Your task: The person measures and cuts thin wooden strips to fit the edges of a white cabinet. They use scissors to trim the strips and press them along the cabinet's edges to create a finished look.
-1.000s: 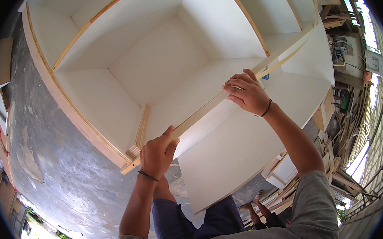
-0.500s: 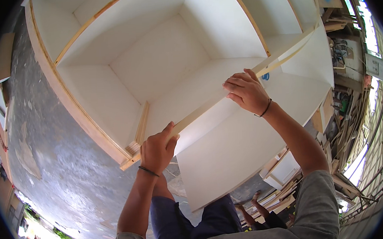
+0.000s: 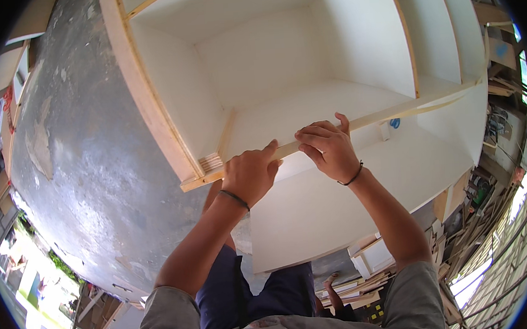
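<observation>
A large white cabinet [image 3: 268,54] with open compartments lies in front of me. Along its near edge runs a pale, thin edging strip [image 3: 388,115], part of which bows loose at the right. My left hand [image 3: 249,174] is closed over this edge near the left corner, thumb and forefinger pinching the strip. Just to its right, my right hand [image 3: 328,151] has its fingertips on top of the strip and its thumb below, one finger raised. The palms' undersides are hidden. Behind the left hand, a small wood block [image 3: 211,162] sits inside the corner.
Below the edge spreads a white panel [image 3: 339,202], with a small blue looped object [image 3: 395,123] near it. Grey concrete floor [image 3: 85,146] lies to the left. Scrap wood [image 3: 446,249] is piled at the right. Another person's leg [image 3: 332,291] shows near the bottom.
My hands have come closer together: the right has slid left along the strip and the left slightly right. The whole view has shifted, with the cabinet now further right.
</observation>
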Demonstrator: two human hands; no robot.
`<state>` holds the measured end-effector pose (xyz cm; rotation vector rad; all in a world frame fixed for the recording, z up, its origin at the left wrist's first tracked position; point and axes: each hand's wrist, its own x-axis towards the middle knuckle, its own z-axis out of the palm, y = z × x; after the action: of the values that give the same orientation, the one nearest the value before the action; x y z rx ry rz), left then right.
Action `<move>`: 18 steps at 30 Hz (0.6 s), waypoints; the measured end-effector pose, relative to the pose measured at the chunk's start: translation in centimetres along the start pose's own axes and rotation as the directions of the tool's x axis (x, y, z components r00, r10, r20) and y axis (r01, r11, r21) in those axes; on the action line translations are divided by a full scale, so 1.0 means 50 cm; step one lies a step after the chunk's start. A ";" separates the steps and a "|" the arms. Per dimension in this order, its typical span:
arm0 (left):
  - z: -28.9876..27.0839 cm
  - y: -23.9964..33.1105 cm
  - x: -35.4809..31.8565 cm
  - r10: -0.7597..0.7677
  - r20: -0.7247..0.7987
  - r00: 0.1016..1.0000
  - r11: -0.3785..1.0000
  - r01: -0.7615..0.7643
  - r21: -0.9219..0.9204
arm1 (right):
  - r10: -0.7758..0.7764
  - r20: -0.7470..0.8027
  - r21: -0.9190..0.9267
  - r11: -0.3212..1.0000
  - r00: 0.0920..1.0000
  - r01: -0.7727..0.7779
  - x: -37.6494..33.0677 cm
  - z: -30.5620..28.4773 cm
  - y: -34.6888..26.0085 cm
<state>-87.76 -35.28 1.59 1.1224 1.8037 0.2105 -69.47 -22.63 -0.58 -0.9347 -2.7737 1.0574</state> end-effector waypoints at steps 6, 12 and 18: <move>-0.005 -0.072 -0.070 0.218 -0.275 0.936 0.948 -0.270 -0.169 | -0.001 -0.040 0.046 0.999 0.999 0.003 0.004 0.021 -0.007; -0.026 -0.196 -0.179 0.150 -0.188 0.971 0.978 -0.173 -0.117 | 0.010 -0.017 0.045 0.999 1.000 -0.009 0.009 0.020 -0.015; -0.107 -0.321 -0.255 0.081 -0.049 0.996 0.946 -0.092 -0.310 | 0.014 0.005 0.024 1.000 1.000 -0.014 0.009 0.018 -0.012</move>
<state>-100.20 -52.35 3.25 0.9759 1.6814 0.5521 -70.35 -23.25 -0.97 -0.9510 -2.7561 1.0931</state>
